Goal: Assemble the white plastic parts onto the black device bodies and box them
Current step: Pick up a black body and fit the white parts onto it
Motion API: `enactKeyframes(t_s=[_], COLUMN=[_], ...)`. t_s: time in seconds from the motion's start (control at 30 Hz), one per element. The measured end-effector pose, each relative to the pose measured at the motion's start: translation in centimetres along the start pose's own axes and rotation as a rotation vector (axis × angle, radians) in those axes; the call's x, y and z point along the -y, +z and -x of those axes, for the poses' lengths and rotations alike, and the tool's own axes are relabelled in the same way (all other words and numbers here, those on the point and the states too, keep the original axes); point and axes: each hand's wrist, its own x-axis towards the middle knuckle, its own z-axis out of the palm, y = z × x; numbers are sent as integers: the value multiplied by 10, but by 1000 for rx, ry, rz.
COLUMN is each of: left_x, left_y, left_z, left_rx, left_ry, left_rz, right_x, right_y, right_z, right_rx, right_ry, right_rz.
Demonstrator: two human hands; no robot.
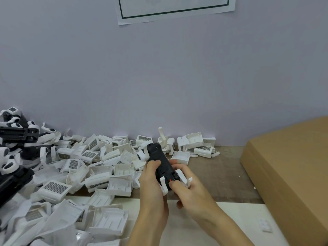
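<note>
A: In the head view, where is the long black plastic device body [160,161]?

B: Above the brown wooden bench [218,176], just right of the heap of white plastic parts [92,167], left of the brown cardboard box [291,176]. White curved clips show at both of its ends.

A: And the hands?

B: The left hand [150,181] wraps its middle; the right hand [190,185] pinches the near end, thumb by a red spot.

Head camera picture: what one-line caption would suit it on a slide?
Both hands, left and right, grip a black device body with white clips, beside a pile of white plastic parts and a cardboard box.
</note>
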Motion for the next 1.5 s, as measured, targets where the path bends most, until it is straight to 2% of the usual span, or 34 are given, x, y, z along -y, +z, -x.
enactKeyframes(t_s=[0.43,0.6,0.87,1.17,1.37,1.5], left_x=[4,4,3,-1,3,3], left_y=[-1,-1,-1,2,-1,0], left_z=[-1,-3,0,4,-3,-2], left_rx=[1,-10,-19,-2,-37,-28], left_ry=[-3,-1,-16,-29,20,-7], left_rz=[0,1,-16,-6,-23,-26], right_x=[-2,-2,-1,-5,-6,-5], right_y=[0,1,3,-2,0,1], right_z=[-3,-2,-2,-5,-4,-4], right_rx=[27,28,-22,70,47,12], right_ry=[33,31,45,58,67,75], right_rz=[-79,-33,-41,-112,-33,-61])
